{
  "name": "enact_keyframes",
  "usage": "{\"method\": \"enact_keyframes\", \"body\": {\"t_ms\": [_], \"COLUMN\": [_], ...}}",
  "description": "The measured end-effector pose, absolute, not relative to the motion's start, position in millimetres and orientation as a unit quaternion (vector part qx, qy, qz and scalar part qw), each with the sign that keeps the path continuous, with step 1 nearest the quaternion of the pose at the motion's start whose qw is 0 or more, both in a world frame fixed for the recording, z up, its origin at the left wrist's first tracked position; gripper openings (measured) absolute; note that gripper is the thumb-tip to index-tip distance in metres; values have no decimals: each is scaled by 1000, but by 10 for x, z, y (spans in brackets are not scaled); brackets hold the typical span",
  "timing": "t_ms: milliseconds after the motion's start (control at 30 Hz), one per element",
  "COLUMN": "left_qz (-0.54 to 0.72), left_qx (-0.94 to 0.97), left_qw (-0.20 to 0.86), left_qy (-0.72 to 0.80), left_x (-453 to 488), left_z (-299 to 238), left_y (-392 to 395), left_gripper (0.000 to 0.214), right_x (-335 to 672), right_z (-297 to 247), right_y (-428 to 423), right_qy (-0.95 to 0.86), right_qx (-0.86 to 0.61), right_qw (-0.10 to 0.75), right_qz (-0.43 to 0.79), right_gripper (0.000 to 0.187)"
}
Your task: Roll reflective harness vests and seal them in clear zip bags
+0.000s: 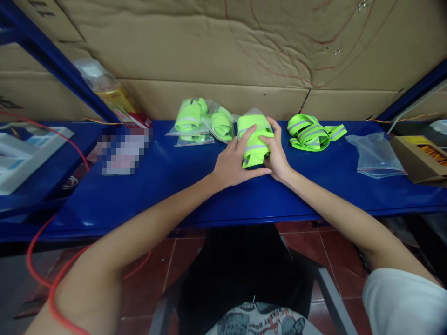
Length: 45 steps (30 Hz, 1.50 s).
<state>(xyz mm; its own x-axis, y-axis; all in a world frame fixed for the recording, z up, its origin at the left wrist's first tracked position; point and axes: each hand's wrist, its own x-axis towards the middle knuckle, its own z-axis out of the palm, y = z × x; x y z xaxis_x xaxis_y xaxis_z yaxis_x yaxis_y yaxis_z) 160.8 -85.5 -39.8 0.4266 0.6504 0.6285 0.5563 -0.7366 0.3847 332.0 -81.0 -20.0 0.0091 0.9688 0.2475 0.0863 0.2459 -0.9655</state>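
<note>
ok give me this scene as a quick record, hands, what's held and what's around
left hand: fingers against rolled green strap
right hand: thumb and fingers gripping the same roll
to the left: bagged green straps
to the right: loose green strap, flat clear bag
surface: blue table
behind: cardboard

Item [127, 154] at left is pixelated, unidentifiable. White tray [14, 179] is cut off by left edge, carton [415, 163] by right. Left hand [231, 164] partly hides strap [257, 152].
</note>
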Motion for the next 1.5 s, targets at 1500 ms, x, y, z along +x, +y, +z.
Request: {"method": "enact_keyframes", "body": {"t_ms": [1500], "left_qz": [522], "left_qx": [702], "left_qw": [174], "left_qy": [453], "left_x": [1593], "left_z": [-388], "left_y": [-758], "left_gripper": [92], "right_x": [3426], "right_z": [-245], "right_y": [-810], "right_qy": [-621], "right_qx": [-400], "right_qw": [542], "right_qz": [401], "right_gripper": [62]}}
